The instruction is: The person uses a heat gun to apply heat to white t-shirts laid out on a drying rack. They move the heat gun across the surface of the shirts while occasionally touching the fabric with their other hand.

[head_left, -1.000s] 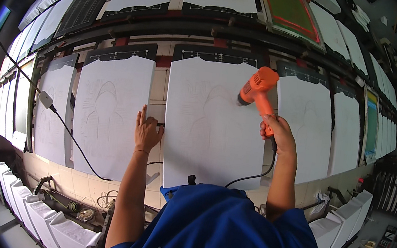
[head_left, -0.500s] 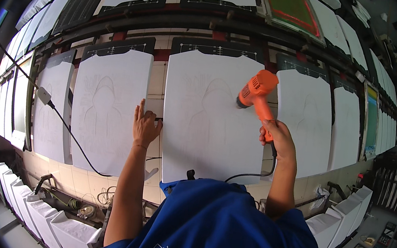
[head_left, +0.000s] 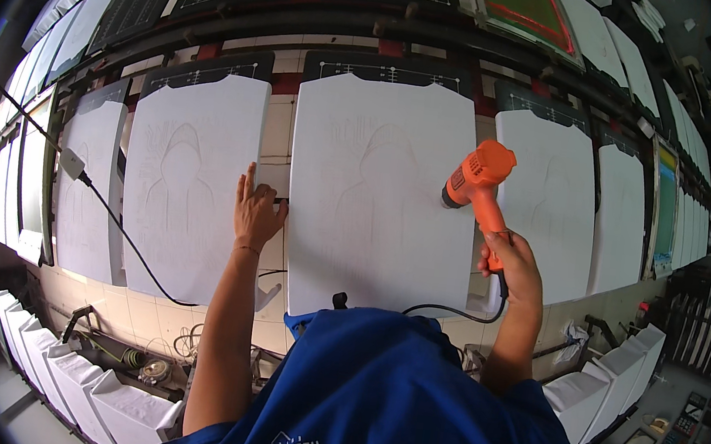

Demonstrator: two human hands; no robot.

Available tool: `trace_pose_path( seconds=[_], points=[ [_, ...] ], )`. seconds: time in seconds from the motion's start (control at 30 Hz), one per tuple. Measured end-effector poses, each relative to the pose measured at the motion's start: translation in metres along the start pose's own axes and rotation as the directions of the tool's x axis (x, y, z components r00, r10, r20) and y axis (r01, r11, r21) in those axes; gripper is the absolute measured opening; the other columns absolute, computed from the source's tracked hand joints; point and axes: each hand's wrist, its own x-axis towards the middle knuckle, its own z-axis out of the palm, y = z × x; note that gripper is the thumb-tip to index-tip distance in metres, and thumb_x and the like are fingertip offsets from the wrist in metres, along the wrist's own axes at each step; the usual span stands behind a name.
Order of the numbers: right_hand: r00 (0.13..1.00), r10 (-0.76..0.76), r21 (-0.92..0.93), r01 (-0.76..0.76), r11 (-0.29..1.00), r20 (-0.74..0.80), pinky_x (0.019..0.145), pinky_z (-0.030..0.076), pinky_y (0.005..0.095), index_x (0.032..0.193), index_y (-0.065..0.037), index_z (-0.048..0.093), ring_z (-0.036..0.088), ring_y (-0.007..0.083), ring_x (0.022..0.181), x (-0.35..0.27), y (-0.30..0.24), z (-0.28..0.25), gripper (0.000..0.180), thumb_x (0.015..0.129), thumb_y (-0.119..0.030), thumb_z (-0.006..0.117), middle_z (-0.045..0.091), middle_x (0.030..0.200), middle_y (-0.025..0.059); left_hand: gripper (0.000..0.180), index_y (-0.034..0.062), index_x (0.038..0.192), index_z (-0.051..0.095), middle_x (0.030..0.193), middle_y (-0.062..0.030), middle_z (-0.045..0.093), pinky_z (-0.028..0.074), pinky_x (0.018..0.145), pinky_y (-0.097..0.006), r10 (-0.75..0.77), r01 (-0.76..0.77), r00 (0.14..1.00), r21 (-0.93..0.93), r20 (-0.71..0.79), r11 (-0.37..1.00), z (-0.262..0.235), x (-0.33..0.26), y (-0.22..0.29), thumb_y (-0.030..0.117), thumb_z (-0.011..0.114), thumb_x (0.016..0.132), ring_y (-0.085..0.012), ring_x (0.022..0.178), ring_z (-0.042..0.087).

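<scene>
In my right hand (head_left: 518, 271) is an orange heat gun (head_left: 481, 184), fingers wrapped round its handle. Its dark nozzle points down and left, just above the right part of a white garment piece (head_left: 377, 260) stretched over the middle board. Faint outlines of a hooded figure show on that fabric. My left hand (head_left: 260, 215) rests in the gap between the middle board and the board to its left. Its outer fingers are stretched out beside the left white piece (head_left: 217, 241); thumb and index finger are near a small dark part at the middle board's edge.
A black cord (head_left: 451, 310) runs from the heat gun toward my waist. Another cord with a white plug block (head_left: 73, 163) hangs across the left boards. More covered boards (head_left: 542, 217) stand to the right, and a framed screen (head_left: 524, 13) lies beyond the dark rail.
The heat gun has moved right and slightly toward me, from over the middle fabric's printed area to near its right edge. My left hand stays in the gap between the boards.
</scene>
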Motion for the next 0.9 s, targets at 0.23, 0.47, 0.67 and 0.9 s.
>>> trace_pose_path(
  seconds=[0.23, 0.47, 0.67, 0.9],
  points=[
    [0.999, -0.019, 0.080, 0.017, 0.997, 0.028, 0.051, 0.045, 0.0250, 0.104, 0.000, 0.057, 0.055, 0.0105, 0.064, 0.004, -0.001, 0.019, 0.034, 0.090, -0.030, 0.063, 0.057, 0.079, 0.0038, 0.021, 0.0052, 0.091, 0.069, 0.107, -0.0101, 0.065, 0.020, 0.117, -0.049, 0.007, -0.007, 1.000, 0.012, -0.008, 1.000, 0.003, 0.001, -0.002, 0.022, 0.067, 0.078, -0.0336, 0.141, 0.029],
    [0.991, -0.103, 0.051, 0.099, 0.994, 0.087, 0.051, 0.046, 0.0238, 0.106, 0.002, 0.056, 0.055, 0.0095, 0.067, 0.054, -0.024, 0.064, 0.039, 0.090, -0.032, 0.064, 0.057, 0.082, 0.0044, 0.026, 0.0040, 0.094, 0.071, 0.109, -0.0100, 0.066, 0.018, 0.118, -0.046, -0.026, 0.026, 0.999, -0.021, 0.034, 0.999, -0.004, -0.004, -0.004, 0.026, 0.064, 0.082, -0.0319, 0.142, 0.026],
    [0.974, -0.203, 0.089, 0.195, 0.977, 0.098, 0.052, 0.045, 0.0243, 0.096, -0.001, 0.056, 0.055, 0.0101, 0.067, 0.093, -0.041, 0.100, 0.032, 0.090, -0.032, 0.064, 0.056, 0.078, 0.0033, 0.027, 0.0044, 0.095, 0.071, 0.113, -0.0098, 0.065, 0.016, 0.119, -0.045, -0.026, 0.031, 0.997, -0.072, 0.073, 0.997, -0.010, -0.001, -0.004, 0.026, 0.063, 0.083, -0.0313, 0.143, 0.024],
    [0.942, -0.042, -0.021, 0.052, 0.998, 0.334, 0.051, 0.046, 0.0246, 0.100, 0.001, 0.055, 0.055, 0.0100, 0.064, 0.061, -0.034, 0.131, 0.030, 0.090, -0.026, 0.063, 0.057, 0.079, 0.0041, 0.026, 0.0053, 0.101, 0.069, 0.126, -0.0101, 0.058, 0.016, 0.119, -0.045, 0.010, -0.011, 1.000, -0.111, -0.013, 0.994, -0.007, -0.008, -0.011, 0.025, 0.061, 0.084, -0.0318, 0.143, 0.024]
  ],
)
